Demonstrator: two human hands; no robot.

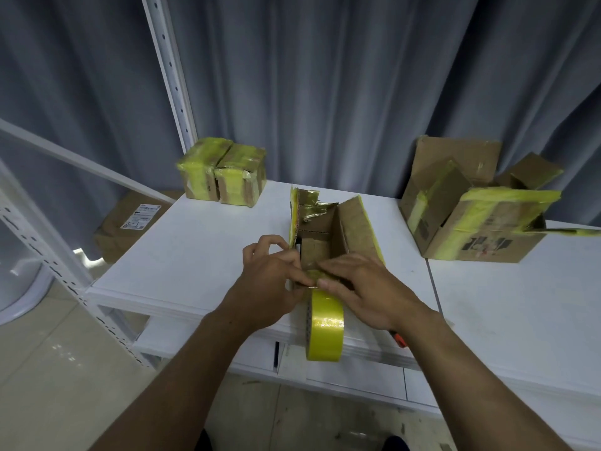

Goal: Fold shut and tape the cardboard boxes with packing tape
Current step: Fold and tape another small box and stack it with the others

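Observation:
A small cardboard box stands open on the white table, its flaps up and edged with old yellow tape. My left hand grips the box's near left flap and corner. My right hand lies over the near edge of the box, fingers pressing the near flap down. A roll of yellow packing tape hangs on edge below the box's near side, just under my hands, over the table's front edge.
Two small boxes wrapped in yellow tape sit at the table's back left. A larger open box stands at the back right. Another carton lies on the floor behind a white shelf frame. An orange-tipped tool peeks from under my right wrist.

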